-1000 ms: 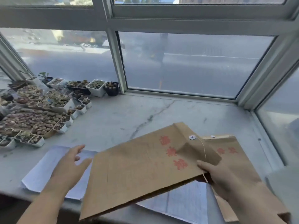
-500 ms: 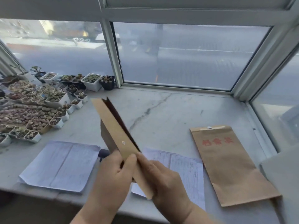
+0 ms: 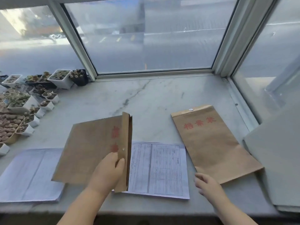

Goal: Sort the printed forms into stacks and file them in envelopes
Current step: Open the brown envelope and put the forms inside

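Half a second ago both hands gripped the envelope upright; now only the left hand [image 3: 108, 172] pinches its flap end, laying the envelope [image 3: 90, 148] flatter over the counter's front edge. At far left a stack of forms [image 3: 30, 174] lies at the front edge, its print too faint to read. Beside the held envelope, a second stack [image 3: 159, 169] waits (partly covered by it), probably next to be filed. The right hand [image 3: 205, 184] hovers open, holding nothing, near a second envelope [image 3: 212, 143] lying flat towards the counter's [image 3: 162, 98] right edge.
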A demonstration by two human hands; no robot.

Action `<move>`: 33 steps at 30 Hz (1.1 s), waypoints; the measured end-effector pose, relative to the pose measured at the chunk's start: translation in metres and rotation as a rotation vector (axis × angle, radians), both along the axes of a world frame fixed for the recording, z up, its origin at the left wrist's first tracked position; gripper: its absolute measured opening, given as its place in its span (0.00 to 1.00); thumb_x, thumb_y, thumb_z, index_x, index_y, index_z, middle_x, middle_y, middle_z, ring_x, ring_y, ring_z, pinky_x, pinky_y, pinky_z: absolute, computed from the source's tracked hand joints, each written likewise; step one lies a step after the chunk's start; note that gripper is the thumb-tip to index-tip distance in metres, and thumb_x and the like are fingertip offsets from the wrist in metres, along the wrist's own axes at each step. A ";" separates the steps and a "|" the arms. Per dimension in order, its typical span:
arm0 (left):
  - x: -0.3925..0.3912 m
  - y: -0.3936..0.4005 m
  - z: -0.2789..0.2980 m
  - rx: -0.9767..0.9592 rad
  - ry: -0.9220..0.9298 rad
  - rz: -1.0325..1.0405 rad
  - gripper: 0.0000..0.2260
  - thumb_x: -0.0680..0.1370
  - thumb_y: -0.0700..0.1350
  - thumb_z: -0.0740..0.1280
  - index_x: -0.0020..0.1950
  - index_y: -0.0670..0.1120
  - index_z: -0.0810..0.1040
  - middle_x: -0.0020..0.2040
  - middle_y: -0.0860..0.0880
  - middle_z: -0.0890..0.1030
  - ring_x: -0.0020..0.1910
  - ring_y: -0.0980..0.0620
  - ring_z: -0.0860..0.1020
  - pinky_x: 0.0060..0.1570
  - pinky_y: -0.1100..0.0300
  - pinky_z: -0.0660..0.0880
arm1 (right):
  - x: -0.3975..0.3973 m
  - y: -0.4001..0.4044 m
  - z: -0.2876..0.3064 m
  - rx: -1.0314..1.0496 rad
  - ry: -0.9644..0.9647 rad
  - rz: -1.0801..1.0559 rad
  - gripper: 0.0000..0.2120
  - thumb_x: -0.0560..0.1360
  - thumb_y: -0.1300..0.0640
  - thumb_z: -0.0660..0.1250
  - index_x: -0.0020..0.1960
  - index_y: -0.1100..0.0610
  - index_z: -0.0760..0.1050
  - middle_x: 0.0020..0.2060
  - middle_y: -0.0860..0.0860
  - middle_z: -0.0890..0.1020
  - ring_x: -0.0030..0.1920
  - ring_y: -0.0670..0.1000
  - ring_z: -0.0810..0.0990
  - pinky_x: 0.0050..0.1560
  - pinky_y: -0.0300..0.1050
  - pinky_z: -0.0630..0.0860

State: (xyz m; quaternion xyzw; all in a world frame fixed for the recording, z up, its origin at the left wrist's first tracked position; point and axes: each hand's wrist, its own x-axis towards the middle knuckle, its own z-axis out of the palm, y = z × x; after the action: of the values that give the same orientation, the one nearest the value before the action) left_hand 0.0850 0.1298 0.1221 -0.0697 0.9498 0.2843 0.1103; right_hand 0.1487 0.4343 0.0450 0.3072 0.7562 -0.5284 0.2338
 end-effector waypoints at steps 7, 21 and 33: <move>-0.005 0.022 -0.119 -0.006 -0.289 -0.128 0.08 0.80 0.43 0.59 0.44 0.42 0.73 0.42 0.48 0.75 0.43 0.49 0.74 0.43 0.57 0.68 | -0.035 -0.003 -0.039 -0.061 -0.238 -0.291 0.17 0.77 0.70 0.60 0.63 0.77 0.66 0.59 0.75 0.72 0.63 0.74 0.71 0.67 0.66 0.65; 0.000 0.017 -0.159 0.086 -0.252 -0.134 0.12 0.80 0.40 0.60 0.35 0.46 0.68 0.38 0.50 0.71 0.37 0.55 0.69 0.34 0.64 0.61 | -0.083 -0.043 -0.056 0.199 -0.242 -0.355 0.09 0.72 0.57 0.67 0.50 0.60 0.73 0.38 0.51 0.77 0.34 0.51 0.75 0.33 0.41 0.70; 0.003 0.010 -0.149 0.162 -0.245 -0.118 0.17 0.80 0.40 0.61 0.32 0.49 0.60 0.34 0.51 0.66 0.33 0.57 0.67 0.36 0.71 0.65 | -0.082 -0.007 -0.062 -0.556 -0.403 -0.101 0.15 0.77 0.65 0.65 0.63 0.65 0.74 0.54 0.61 0.83 0.54 0.60 0.83 0.56 0.57 0.78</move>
State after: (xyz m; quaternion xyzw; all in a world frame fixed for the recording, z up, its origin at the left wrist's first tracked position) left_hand 0.0878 0.1400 -0.0272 -0.0388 0.9056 0.3422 0.2474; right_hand 0.0665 0.4276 -0.0168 0.3668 0.5057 -0.6539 0.4268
